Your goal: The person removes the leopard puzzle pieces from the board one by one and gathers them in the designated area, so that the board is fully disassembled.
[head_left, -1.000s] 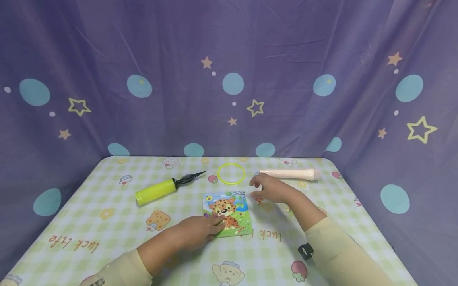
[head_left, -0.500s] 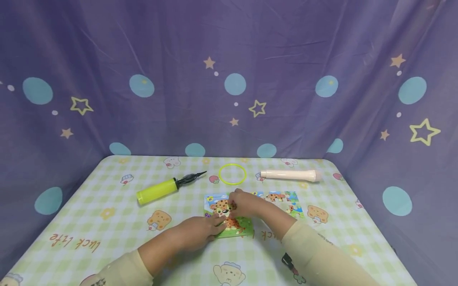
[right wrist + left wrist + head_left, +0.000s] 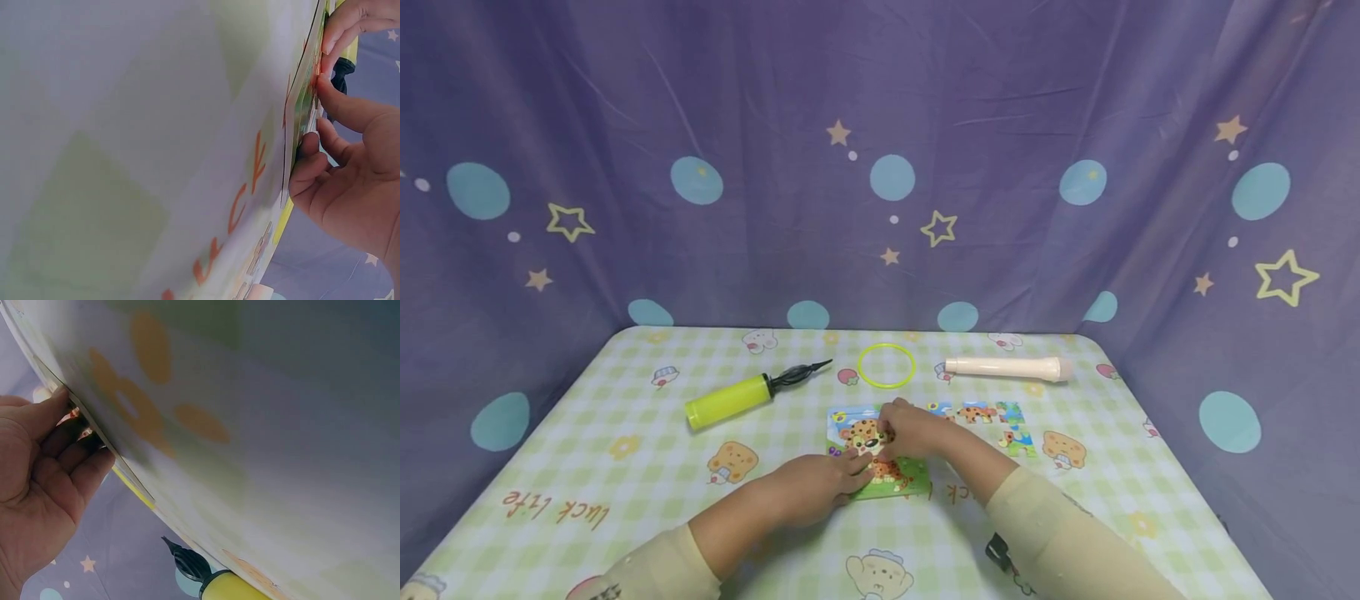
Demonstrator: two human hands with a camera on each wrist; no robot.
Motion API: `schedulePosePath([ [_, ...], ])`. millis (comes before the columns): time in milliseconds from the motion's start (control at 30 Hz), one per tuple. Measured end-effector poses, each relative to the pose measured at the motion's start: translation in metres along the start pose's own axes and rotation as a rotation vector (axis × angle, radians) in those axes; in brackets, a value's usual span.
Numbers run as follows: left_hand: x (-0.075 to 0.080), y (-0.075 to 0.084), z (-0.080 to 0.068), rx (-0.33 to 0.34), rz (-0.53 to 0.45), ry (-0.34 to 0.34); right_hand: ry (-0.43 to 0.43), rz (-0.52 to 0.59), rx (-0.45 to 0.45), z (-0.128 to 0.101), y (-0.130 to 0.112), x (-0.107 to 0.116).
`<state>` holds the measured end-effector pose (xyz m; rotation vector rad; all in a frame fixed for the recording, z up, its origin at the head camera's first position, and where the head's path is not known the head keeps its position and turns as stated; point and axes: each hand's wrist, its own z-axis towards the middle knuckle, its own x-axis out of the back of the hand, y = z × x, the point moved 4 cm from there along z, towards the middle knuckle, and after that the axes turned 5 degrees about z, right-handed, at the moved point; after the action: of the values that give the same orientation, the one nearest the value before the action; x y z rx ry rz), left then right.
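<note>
Pressing down near the middle of the bench (image 3: 587,467), the left hand (image 3: 820,486) had not shifted over the last second: its straight fingers lay flat on the near-left corner of the puzzle (image 3: 880,454), pinning the board to the checked cloth. The left wrist view showed those fingers (image 3: 59,450) against the board's edge, relaxed rather than gripping.

What had changed was the right hand (image 3: 917,429). A second before it hovered right of the board, toward the far side, over the loose pieces (image 3: 992,421); half a second before it had already swung in over the leopard picture, and it had stayed there. Its fingers were curled at the board's surface, and the right wrist view showed the fingertips (image 3: 325,81) bunched against the board's edge. They seemed to pinch a small piece, though the piece itself could not be made out. With the hand out of the way, the loose pieces lay uncovered just right of the board.

Judging from this, a piece had been carried over and was being seated in the picture, with more waiting at the side.

Farther off, untouched, lay the pump (image 3: 737,396) toward the far-left corner, the ring (image 3: 887,365) at the far edge's middle, and the cream tube (image 3: 1007,367) toward the far-right corner.
</note>
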<state>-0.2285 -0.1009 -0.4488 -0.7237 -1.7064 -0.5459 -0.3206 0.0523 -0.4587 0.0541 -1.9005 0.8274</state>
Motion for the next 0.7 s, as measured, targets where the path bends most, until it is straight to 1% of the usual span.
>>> schedulePosePath([
  [267, -0.0012, -0.0007, 0.0006, 0.013, -0.003, -0.026, 0.018, 0.086, 0.043, -0.0006, 0.001, -0.0004],
  [367, -0.002, -0.001, 0.0011, 0.012, -0.011, -0.029, 0.038, 0.144, 0.057, -0.0013, 0.0022, 0.0014],
  [433, -0.0017, -0.0011, 0.001, 0.014, -0.012, -0.034, 0.048, 0.19, 0.049, -0.0019, 0.0031, 0.0026],
  [533, -0.0014, -0.0013, 0.0009, 0.02, -0.01, -0.046, 0.057, 0.259, 0.014, -0.0012, 0.0047, 0.0033],
  [700, -0.0014, -0.001, 0.0008, 0.024, -0.005, -0.048, 0.045, 0.304, -0.033, -0.0002, 0.0063, 0.0017],
])
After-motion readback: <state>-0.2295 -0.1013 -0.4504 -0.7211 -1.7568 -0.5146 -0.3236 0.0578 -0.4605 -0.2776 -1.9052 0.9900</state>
